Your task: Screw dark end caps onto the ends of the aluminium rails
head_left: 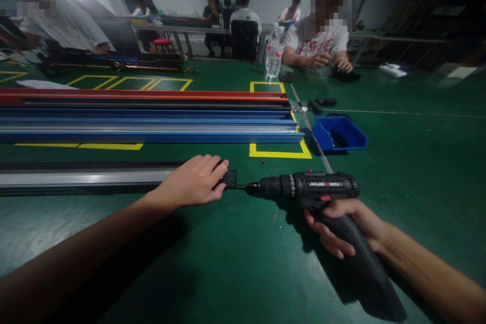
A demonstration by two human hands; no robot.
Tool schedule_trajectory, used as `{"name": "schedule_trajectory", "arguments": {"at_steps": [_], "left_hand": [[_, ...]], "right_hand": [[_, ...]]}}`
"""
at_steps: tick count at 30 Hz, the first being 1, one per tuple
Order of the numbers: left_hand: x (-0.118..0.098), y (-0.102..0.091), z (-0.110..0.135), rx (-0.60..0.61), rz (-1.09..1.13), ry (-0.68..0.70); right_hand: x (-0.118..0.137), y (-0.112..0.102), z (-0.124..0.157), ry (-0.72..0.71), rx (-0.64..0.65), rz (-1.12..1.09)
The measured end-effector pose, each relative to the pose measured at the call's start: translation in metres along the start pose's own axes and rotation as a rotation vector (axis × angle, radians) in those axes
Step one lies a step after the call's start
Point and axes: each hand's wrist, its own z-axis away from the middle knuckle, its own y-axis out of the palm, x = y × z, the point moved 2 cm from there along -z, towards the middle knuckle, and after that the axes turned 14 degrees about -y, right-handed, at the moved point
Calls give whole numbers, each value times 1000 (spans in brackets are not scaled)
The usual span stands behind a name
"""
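Note:
My right hand (pixel 341 225) is wrapped round the grip of a black cordless drill (pixel 326 185), which lies level and points left. Its long thin bit (pixel 243 187) reaches the black end piece (pixel 231 178) on a long black-and-silver metal rail (pixel 94 178). My left hand (pixel 197 180) is closed over the right end of that rail, with the fingers over the top and the thumb on the near side. Exactly where the bit's tip meets the end piece is too small to make out.
Beyond lie blue rails (pixel 228 136) and a red rail (pixel 190 94). A blue bin (pixel 357 142) with dark parts stands behind the drill, and a small screw (pixel 263 162) lies nearby. Bottles (pixel 274 55) stand farther back. A person (pixel 317 43) sits across the green table (pixel 228 263).

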Motion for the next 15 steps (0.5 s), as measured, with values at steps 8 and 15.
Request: {"name": "schedule_trajectory", "arguments": {"at_steps": [8, 15], "left_hand": [[0, 0, 1, 24, 8, -10], [0, -2, 0, 36, 26, -19]], "right_hand": [[1, -1, 0, 4, 26, 0], [3, 0, -2, 14, 18, -14]]}}
